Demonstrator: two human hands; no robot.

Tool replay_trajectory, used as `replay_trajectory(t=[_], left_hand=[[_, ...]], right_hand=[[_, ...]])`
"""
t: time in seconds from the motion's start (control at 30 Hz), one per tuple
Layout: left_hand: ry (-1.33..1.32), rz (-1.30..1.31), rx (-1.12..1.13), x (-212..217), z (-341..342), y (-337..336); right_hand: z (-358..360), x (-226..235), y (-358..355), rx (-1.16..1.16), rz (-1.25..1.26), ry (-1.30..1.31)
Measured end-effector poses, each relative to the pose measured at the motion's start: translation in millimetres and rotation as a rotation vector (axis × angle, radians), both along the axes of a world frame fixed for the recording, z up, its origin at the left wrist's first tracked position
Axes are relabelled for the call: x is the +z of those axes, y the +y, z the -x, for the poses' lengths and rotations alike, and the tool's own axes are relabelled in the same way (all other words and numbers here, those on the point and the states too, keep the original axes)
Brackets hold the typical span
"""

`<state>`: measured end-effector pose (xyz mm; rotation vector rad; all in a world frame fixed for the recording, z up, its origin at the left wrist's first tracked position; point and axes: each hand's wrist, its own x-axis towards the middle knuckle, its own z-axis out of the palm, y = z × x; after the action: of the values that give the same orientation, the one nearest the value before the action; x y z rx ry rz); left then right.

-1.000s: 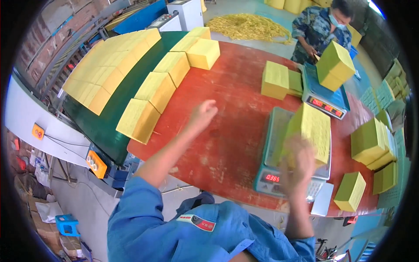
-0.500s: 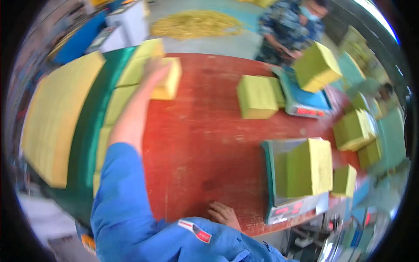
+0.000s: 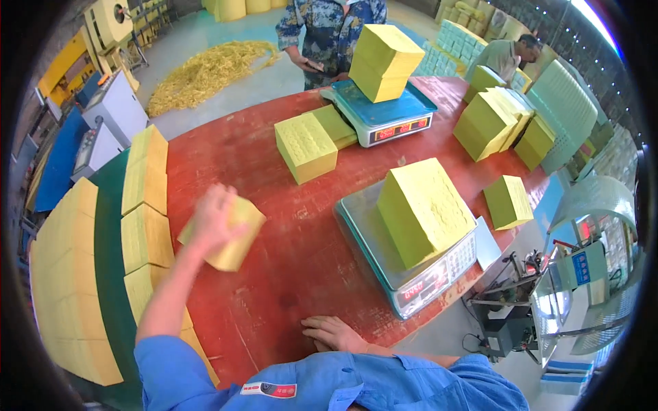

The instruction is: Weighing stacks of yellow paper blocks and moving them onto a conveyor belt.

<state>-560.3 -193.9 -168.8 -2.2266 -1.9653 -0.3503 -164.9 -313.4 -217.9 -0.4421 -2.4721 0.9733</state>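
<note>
Now left hand [image 3: 214, 220] clamped on yellow block [image 3: 229, 234], held above red table [image 3: 288, 260], left of near scale [image 3: 404, 264]. Big yellow stack [image 3: 425, 209] sits on that scale. Right hand [image 3: 336, 333] flat on table edge, fingers spread, holding nothing, just below-left of scale. Row of blocks [image 3: 145, 205] further left.

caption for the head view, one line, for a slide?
Left hand lifts a yellow block over the red table; right hand rests flat near a loaded scale.
</note>
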Motion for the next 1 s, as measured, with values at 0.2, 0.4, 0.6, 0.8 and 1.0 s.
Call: replay_trajectory(t=[0.2,0.4,0.6,0.8,1.0], left_hand=[[-0.091,0.287,-0.472,62,-207,-134],[-0.020,0.441,-0.388,91,-316,-232],[-0.461,-0.107,0.519,52,-396,-338],[-2.100,-0.667,1.151,-38,-443,-352],[-1.949,-0.599,0.651,-32,-442,-340]], right_hand=[[-45,59,21,-0.182,0.122,0.493],[-27,79,45,0.066,0.110,0.271],[-31,39,48,0.303,0.235,-0.207],[-70,59,12,0.296,0.301,-0.198],[-96,53,-18,0.216,0.276,-0.111]])
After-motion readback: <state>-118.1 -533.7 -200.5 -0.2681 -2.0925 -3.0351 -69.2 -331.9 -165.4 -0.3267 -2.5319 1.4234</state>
